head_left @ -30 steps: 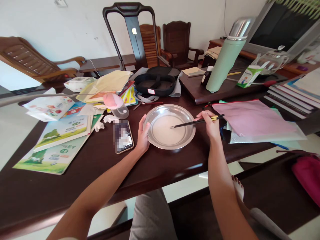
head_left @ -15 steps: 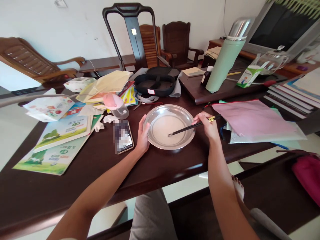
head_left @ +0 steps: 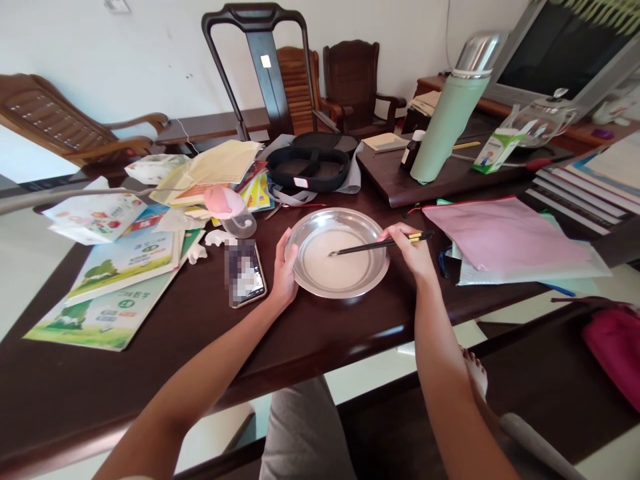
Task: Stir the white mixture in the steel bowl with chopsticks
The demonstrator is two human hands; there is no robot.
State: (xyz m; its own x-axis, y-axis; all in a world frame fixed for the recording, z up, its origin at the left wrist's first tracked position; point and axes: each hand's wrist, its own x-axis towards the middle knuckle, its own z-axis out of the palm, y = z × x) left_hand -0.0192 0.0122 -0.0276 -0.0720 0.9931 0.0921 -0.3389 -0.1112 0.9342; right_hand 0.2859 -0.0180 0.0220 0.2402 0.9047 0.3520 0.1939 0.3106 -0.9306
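A shallow steel dish (head_left: 373, 230) holding white liquid sits on the dark wooden table (head_left: 310, 333) in front of me. My left hand (head_left: 283, 273) grips the dish's left rim, fingers curled over the edge. My right hand (head_left: 407, 250) is closed on a pair of dark chopsticks (head_left: 373, 246) at the dish's right rim. Their tips rest in the white liquid near the middle.
A phone (head_left: 245, 272) lies left of the dish, with a pink-lidded cup (head_left: 229, 208) and books (head_left: 120, 267) beyond. A pink folder (head_left: 500, 233) lies to the right. A black compartment tray (head_left: 313, 167), a green flask (head_left: 447, 113) and chairs stand behind.
The chopstick tips swept round in the liquid, down toward me, then back up and left. My right hand shifted slightly left. My left hand kept its hold on the rim.
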